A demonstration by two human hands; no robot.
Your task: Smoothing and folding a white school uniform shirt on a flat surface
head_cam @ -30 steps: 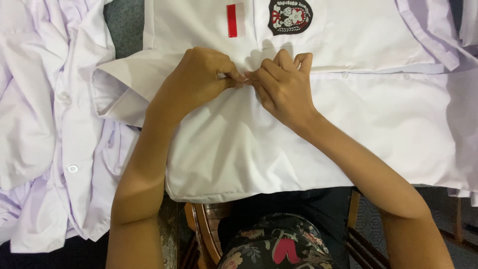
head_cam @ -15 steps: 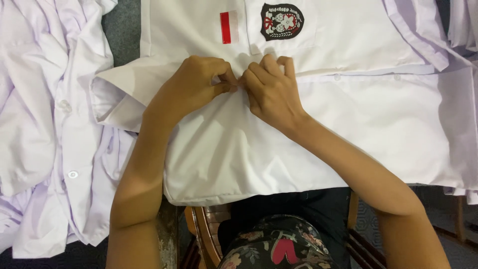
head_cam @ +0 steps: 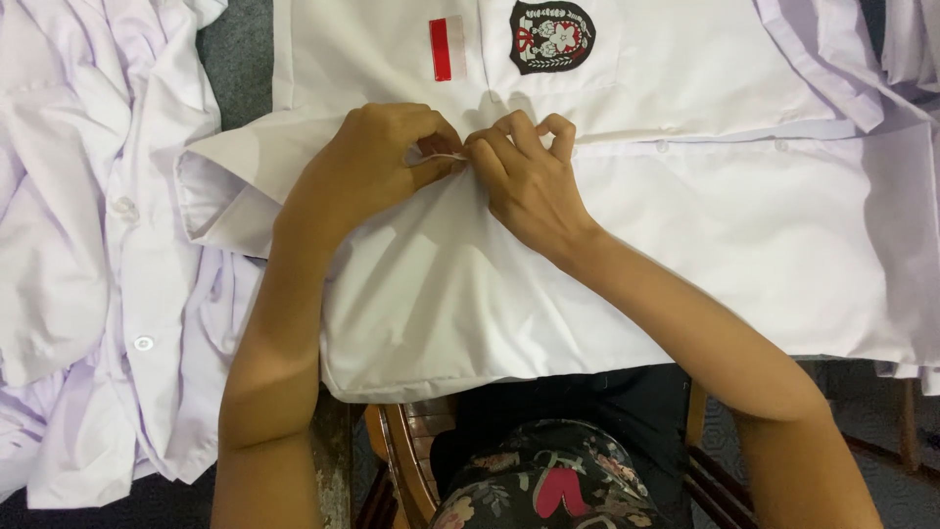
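A white short-sleeved shirt [head_cam: 607, 284] lies spread flat in front of me, with a red-and-white patch [head_cam: 447, 48] and a dark round crest [head_cam: 551, 35] on its chest. My left hand [head_cam: 377, 167] and my right hand [head_cam: 524, 176] meet at the shirt's front opening, fingertips pinched together on the edge of the cloth. A row of small white buttons [head_cam: 663, 147] runs to the right of my hands. The spot between my fingertips is hidden.
A heap of crumpled white shirts [head_cam: 88, 255] lies at the left, more white cloth [head_cam: 901, 59] at the right edge. Grey surface [head_cam: 240, 69] shows between them. Below, a wooden chair [head_cam: 401, 460] and my floral-patterned lap [head_cam: 548, 480].
The view has shifted, so the shirt and both hands sit a little lower and more to the left in the picture. Both hands stay pinched together on the shirt's edge.
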